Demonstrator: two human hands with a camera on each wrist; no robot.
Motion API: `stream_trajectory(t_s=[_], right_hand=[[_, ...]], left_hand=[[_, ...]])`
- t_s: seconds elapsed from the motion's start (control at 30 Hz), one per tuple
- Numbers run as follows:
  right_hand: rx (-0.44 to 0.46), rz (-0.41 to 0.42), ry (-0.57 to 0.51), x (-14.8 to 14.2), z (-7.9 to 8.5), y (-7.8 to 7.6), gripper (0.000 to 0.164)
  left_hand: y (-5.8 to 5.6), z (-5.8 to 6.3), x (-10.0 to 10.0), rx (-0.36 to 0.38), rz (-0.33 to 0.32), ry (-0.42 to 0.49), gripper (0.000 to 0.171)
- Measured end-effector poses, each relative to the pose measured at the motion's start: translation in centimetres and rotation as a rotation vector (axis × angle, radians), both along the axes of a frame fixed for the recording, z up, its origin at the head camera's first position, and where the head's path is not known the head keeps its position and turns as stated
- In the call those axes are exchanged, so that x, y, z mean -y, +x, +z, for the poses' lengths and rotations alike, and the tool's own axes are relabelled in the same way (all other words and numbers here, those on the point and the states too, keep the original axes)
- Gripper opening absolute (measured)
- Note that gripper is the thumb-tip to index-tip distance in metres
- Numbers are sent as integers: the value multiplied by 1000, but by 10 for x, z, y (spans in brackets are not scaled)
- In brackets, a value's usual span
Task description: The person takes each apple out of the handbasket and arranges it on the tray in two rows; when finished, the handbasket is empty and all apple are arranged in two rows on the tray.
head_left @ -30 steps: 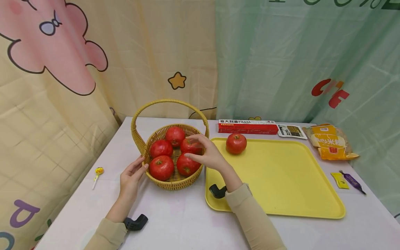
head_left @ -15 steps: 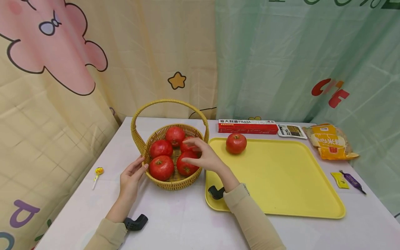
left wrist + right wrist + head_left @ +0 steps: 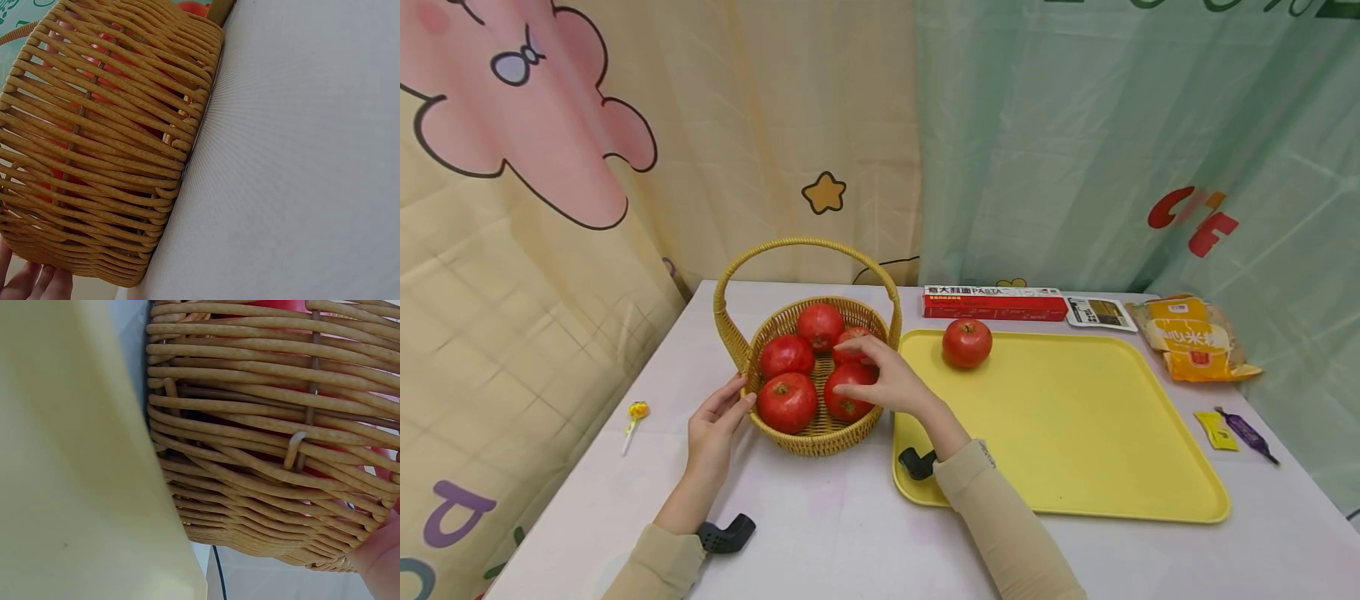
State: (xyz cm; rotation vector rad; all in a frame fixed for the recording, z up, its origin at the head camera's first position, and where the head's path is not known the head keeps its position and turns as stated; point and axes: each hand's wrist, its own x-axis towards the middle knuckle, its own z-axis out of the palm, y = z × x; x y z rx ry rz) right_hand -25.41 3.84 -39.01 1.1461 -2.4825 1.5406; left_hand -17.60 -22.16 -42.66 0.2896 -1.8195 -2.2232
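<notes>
A yellow wicker basket (image 3: 820,444) with a tall arched handle stands left of centre, several red apples (image 3: 787,403) inside. At the basket's left rim, my left hand (image 3: 711,433) holds the edge between thumb and fingers; its fingertips (image 3: 56,284) show against the weave in the left wrist view. Over the basket's right side hovers my right hand (image 3: 891,375), thumb and fingers spread. Its fingers overlap the back right apple (image 3: 852,335), its thumb the front right apple (image 3: 842,407). In the right wrist view, the weave hides most of that hand.
A yellow tray (image 3: 1075,425) lies right of the basket, one apple (image 3: 967,343) at its back left corner. Behind are a red pasta box (image 3: 996,303) and a flat packet (image 3: 1101,314). An orange bag (image 3: 1197,340) and two sweets lie right, a lollipop (image 3: 637,412) left.
My right hand has shifted slightly toward me and left, its thumb now lower over the front right apple. The left hand and basket have stayed in place.
</notes>
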Motion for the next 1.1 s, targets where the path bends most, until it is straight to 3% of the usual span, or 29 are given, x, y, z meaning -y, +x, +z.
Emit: stream_trajectory(t_s=[0.3, 0.6, 1.1], right_hand=[[19, -42, 107, 1, -1, 2, 55], [-47, -51, 276, 2, 2, -1, 52], [-3, -28, 350, 2, 4, -4, 56]], left_hand=[[0, 0, 0, 13, 1, 5, 47], [0, 0, 0, 14, 5, -11, 46], [-1, 0, 0, 12, 9, 1, 47]])
